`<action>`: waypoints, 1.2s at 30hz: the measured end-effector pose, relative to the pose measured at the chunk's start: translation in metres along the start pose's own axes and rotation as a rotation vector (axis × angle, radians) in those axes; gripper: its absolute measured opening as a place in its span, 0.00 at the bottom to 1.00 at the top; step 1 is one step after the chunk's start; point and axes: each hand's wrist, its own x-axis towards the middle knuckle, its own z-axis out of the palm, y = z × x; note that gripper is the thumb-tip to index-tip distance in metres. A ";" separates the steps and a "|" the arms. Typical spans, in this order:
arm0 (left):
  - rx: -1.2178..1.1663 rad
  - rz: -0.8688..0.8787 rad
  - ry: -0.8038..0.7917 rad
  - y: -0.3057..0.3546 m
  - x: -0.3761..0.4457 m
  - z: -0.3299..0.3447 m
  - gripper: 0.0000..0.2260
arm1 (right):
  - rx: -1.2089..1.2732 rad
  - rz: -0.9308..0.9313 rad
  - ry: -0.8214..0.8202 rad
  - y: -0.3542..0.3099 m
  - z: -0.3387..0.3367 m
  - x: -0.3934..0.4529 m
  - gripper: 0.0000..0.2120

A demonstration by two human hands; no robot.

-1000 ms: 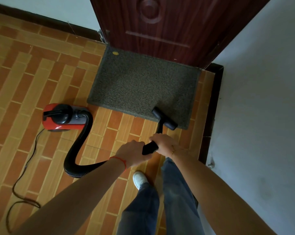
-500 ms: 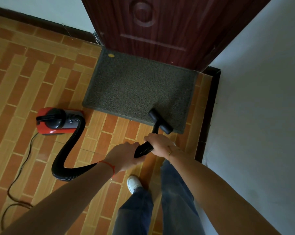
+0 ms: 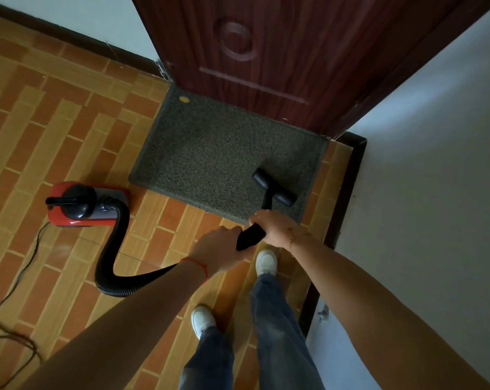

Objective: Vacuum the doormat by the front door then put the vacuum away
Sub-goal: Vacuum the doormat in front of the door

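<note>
Over the last second we pushed the floor nozzle [image 3: 274, 188] a little farther onto the doormat [image 3: 210, 153]. A second before, it had sat close to the mat's near edge; at this moment it lay fully on the pile in the near right corner, angled across it. Our right foot [image 3: 265, 261] had also come forward, so we judged this a forward stroke and not a pause.

Our right hand [image 3: 274, 229] gripped the black wand [image 3: 251, 237] at its upper end, fingers curled round it. Our left hand [image 3: 224, 249] held the same wand just behind, closed round its lower end where the ribbed hose [image 3: 114, 249] joins. Both grips looked firm, as they had a second before.

The red canister vacuum [image 3: 83, 204] stood on the tiled floor [image 3: 55, 122] to the left of the mat, just beside its near left corner, apart from it. Its place against the mat looked unchanged, and its cord [image 3: 15, 294] trailed off toward the near left.

We read the task as early in its first part. Only the near right corner had been covered, and a small yellow scrap [image 3: 184, 99] lay on the far left corner by the door [image 3: 266, 52], well apart from the nozzle. Most of the mat was left to do, and putting the vacuum away had not begun.
</note>
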 end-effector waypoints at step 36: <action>0.014 0.002 0.054 0.073 0.139 -0.061 0.15 | -0.038 0.029 0.045 0.130 -0.090 0.046 0.06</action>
